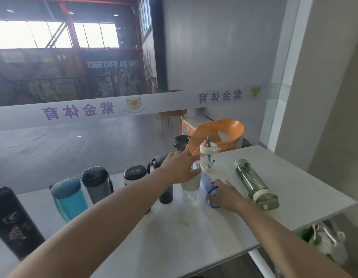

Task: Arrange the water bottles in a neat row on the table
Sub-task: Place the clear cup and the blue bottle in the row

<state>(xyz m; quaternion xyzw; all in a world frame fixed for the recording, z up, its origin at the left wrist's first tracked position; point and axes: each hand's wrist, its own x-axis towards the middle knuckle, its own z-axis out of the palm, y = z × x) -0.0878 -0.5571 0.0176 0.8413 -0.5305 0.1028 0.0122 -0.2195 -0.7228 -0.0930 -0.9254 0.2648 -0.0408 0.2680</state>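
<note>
Several bottles stand in a row along the far edge of the white table [194, 237]: a black one [12, 221], a blue one [70, 199], a grey one [97, 185], a dark-lidded one [134, 174] and a dark one [166, 194]. My left hand [181, 167] grips the top of an upright clear bottle [190, 190]. My right hand [227, 194] holds a blue bottle [208, 184] lying on its side. Behind them stands a white-lidded straw bottle [208, 157]. At the right a green bottle [254, 184] lies flat.
An orange chair [220, 133] stands behind the table's far edge, with a dark object [181, 142] beside it. A glass partition with a printed band runs behind the table. A bag [324, 241] sits below the table's right side.
</note>
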